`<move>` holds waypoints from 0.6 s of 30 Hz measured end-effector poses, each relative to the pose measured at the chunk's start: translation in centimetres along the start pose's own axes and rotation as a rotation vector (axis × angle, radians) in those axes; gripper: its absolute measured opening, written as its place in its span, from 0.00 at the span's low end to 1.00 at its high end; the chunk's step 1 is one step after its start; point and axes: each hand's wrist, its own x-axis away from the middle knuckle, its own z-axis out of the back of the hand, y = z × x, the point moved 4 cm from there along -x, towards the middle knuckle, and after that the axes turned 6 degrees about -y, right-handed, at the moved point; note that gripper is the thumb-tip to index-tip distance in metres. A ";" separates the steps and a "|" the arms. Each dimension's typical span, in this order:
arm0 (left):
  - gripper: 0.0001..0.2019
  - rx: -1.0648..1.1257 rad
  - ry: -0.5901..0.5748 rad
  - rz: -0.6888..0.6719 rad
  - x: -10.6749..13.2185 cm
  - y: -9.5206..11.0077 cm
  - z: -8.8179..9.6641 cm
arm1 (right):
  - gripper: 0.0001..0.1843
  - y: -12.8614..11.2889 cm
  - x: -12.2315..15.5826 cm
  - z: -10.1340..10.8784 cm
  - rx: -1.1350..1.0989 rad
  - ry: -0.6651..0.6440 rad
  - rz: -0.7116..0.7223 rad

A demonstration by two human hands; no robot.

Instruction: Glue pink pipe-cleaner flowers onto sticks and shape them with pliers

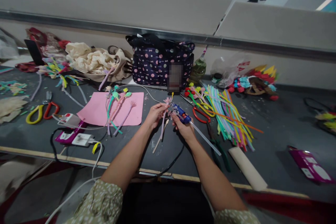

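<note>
Between the fingertips of my left hand [155, 114] is a pink pipe-cleaner flower [167, 101], its pale lilac stem hanging down toward the table. My right hand [184, 128] grips a blue hot glue gun [181, 112]. A long translucent glue stick [206, 138] pokes out of the gun's back end, pointing to the lower right. The gun's front lies close to the flower; whether they touch I cannot tell. Under my hands lies a thin stick [158, 145]. Several finished pipe-cleaner flowers [115, 95] rest on a pink sheet [96, 108] to the left.
Loose pipe cleaners [228, 115] lie right of my hands, near red-handled scissors [201, 114] and green-handled pliers [223, 155]. A dotted bag [149, 64] stands behind. Left are a purple power strip [69, 136] with cables and yellow-and-red-handled scissors [35, 115]. A beige roll [248, 168] sits at the front edge.
</note>
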 end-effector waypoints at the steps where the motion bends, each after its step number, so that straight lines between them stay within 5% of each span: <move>1: 0.16 -0.003 0.000 -0.002 0.0 0.0 0.0 | 0.26 -0.1 0.0 0.0 -0.005 0.001 -0.007; 18: 0.16 -0.025 -0.015 -0.031 -0.1 -0.2 0.1 | 0.25 0.8 -0.2 0.1 0.032 -0.007 0.027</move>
